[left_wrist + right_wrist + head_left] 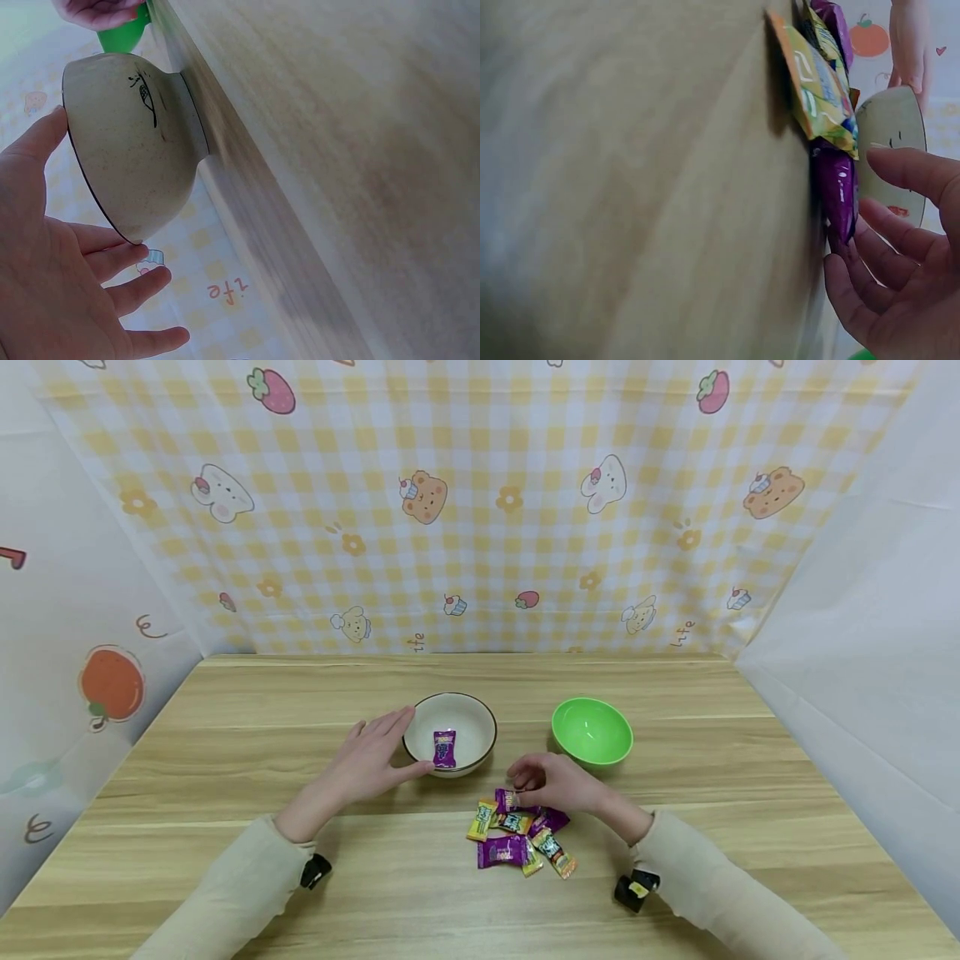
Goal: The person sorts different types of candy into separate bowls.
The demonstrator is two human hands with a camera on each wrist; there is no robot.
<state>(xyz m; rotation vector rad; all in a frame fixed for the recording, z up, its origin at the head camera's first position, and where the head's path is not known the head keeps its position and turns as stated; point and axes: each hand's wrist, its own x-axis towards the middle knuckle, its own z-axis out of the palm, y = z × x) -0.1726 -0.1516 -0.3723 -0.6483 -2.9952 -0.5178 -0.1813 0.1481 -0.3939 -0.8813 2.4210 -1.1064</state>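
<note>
We see the left hand (pixel 367 766) spread wide, thumb and a fingertip at the rim of the white bowl (pixel 470 718), where one purple candy (pixel 444 748) lies. The right hand (pixel 566 782) reaches over the candy pile (pixel 504 852) (mostly purple and yellow wrappers), fingers loosely bent, thumb apart. Just beyond it on the table (pixel 375 893) we find the green bowl (pixel 592 732).

The left hand (pixel 366 766) is splayed, while the right hand (pixel 567 783) curves loosely.

The person wears cream sleeves (pixel 232 881) and black wrist devices (pixel 316 871).
</note>
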